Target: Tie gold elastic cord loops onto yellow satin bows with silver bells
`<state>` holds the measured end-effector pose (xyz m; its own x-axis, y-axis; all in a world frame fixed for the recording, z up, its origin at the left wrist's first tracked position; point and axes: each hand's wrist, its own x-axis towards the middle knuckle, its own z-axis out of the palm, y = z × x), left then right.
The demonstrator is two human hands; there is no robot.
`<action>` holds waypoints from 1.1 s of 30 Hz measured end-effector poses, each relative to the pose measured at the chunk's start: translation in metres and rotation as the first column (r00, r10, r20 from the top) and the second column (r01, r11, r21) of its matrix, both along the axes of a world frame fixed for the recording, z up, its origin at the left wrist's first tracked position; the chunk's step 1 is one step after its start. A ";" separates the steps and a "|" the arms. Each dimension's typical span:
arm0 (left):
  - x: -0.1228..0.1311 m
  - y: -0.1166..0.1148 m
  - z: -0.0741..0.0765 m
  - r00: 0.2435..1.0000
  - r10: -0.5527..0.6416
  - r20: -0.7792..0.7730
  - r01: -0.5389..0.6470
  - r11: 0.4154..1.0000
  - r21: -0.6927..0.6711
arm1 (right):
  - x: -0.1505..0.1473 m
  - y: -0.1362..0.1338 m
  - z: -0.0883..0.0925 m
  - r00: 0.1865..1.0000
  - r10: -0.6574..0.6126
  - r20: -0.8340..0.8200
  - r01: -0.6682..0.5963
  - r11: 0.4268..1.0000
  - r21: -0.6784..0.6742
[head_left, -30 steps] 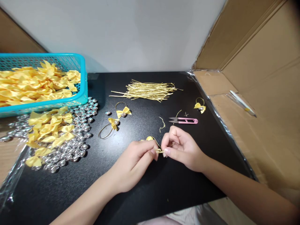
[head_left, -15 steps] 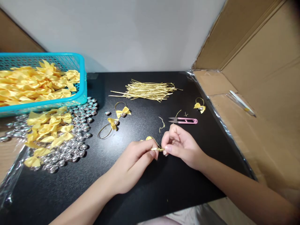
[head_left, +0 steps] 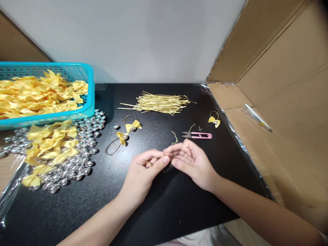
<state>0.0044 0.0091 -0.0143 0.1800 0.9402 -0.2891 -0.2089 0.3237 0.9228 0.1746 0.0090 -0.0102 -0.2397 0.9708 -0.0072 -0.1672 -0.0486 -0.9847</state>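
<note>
My left hand (head_left: 145, 174) is closed, its thumb and index finger pinched together. A bit of gold cord (head_left: 148, 164) shows between its fingers; most of the piece is hidden. Against those fingertips, my right hand (head_left: 193, 162) has its fingers stretched out and slightly blurred, with the thumb apart from them. Just beyond lie pink thread snips (head_left: 202, 135) and a frayed cord scrap (head_left: 175, 137). To the left rest two gold cord loops, each with a yellow bow and a silver bead: one upper loop (head_left: 133, 126) and one lower loop (head_left: 121, 138).
At the left, a turquoise basket (head_left: 90, 92) holds yellow bows. Silver beads (head_left: 77, 169) and loose yellow bows (head_left: 52, 141) are heaped before it. A bundle of gold cords (head_left: 161, 103) lies at the back. Another bow loop (head_left: 214, 120) and a white-handled tool (head_left: 256, 117) are at right.
My right hand has gone from a pinch on the gold cord to stretched fingers against the left fingertips. My left hand has turned, and the yellow bow below it is now hidden.
</note>
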 end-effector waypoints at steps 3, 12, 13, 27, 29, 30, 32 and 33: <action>-0.001 0.001 0.002 0.999 0.033 0.008 -0.032 0.999 -0.014 | 0.015 0.012 0.004 0.856 -0.319 0.406 0.179 0.921 0.346; -0.001 0.003 0.002 0.999 0.037 0.012 -0.037 0.998 -0.051 | 0.052 0.032 0.008 0.173 -0.415 0.893 0.035 0.909 0.415; -0.002 0.003 0.001 0.999 0.043 0.012 -0.042 0.998 -0.048 | 0.053 0.032 0.008 0.168 -0.405 0.899 0.021 0.913 0.407; -0.001 0.005 0.004 0.999 0.038 -0.035 -0.038 0.999 -0.002 | 0.056 0.031 0.014 0.743 -0.257 0.618 0.093 0.954 0.284; -0.001 0.004 0.004 0.998 0.040 -0.046 -0.039 0.999 0.016 | 0.046 0.024 0.017 0.887 -0.213 0.409 0.131 0.967 0.219; 0.000 0.004 0.004 0.997 0.047 -0.053 -0.046 0.999 0.025 | 0.039 0.020 0.018 0.930 -0.183 0.318 0.134 0.976 0.170; 0.000 0.003 0.003 0.996 0.064 -0.060 -0.062 0.997 0.037 | 0.024 0.012 0.017 0.977 -0.117 0.179 0.107 0.992 0.066; 0.000 0.003 0.003 0.996 0.070 -0.059 -0.068 0.997 0.040 | 0.017 0.008 0.016 0.989 -0.080 0.125 0.078 0.997 0.024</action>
